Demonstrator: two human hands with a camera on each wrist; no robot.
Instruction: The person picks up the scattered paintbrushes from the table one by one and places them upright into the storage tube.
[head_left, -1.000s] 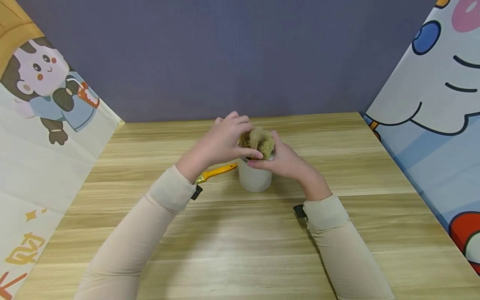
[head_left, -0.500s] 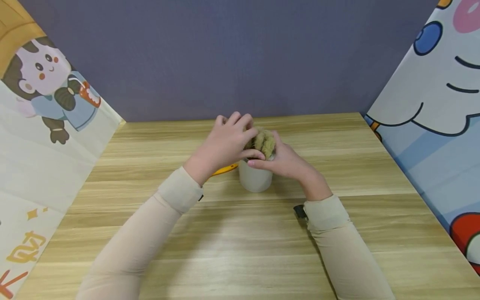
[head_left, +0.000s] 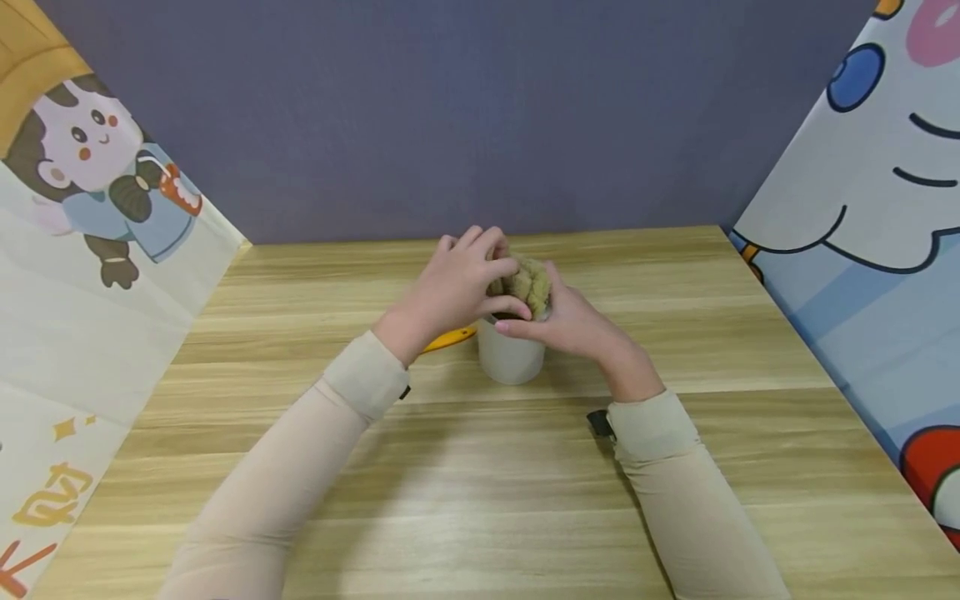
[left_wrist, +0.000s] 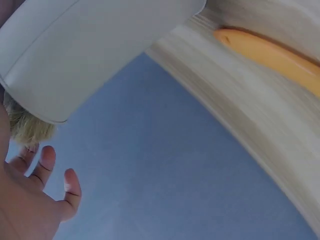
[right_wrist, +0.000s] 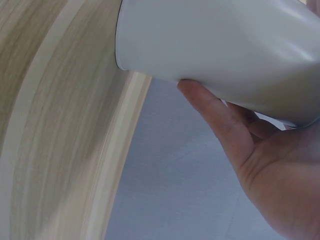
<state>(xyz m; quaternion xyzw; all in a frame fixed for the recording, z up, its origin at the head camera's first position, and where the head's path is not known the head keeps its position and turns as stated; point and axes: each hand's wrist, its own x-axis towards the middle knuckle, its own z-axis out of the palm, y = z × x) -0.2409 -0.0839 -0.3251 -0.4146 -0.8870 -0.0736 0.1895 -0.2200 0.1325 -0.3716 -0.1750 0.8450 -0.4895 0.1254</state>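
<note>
A white round pot (head_left: 512,354) stands upright on the table. Tufts of tan fibre (head_left: 537,287), like coir or dry moss, bulge from its mouth, and a dark gap shows inside the near rim. My right hand (head_left: 573,323) grips the pot near its rim, its thumb across the front. Over the mouth, my left hand (head_left: 459,282) has its thumb and forefinger curled about the fibre. In the left wrist view the fibre (left_wrist: 32,128) sticks out past the rim, and the other fingers are spread free. In the right wrist view fingers lie along the pot wall (right_wrist: 215,45).
A paintbrush with a yellow handle (head_left: 452,337) lies left of the pot, partly hidden under my left wrist. The wooden table (head_left: 480,500) meets a grey-blue panel (head_left: 480,125) behind. Printed cartoon sheets (head_left: 105,333) flank both sides.
My left hand has shifted slightly right over the pot, covering more of the brush. The fibre sits further right and bunched, exposing the dark gap. The right hand stays put.
</note>
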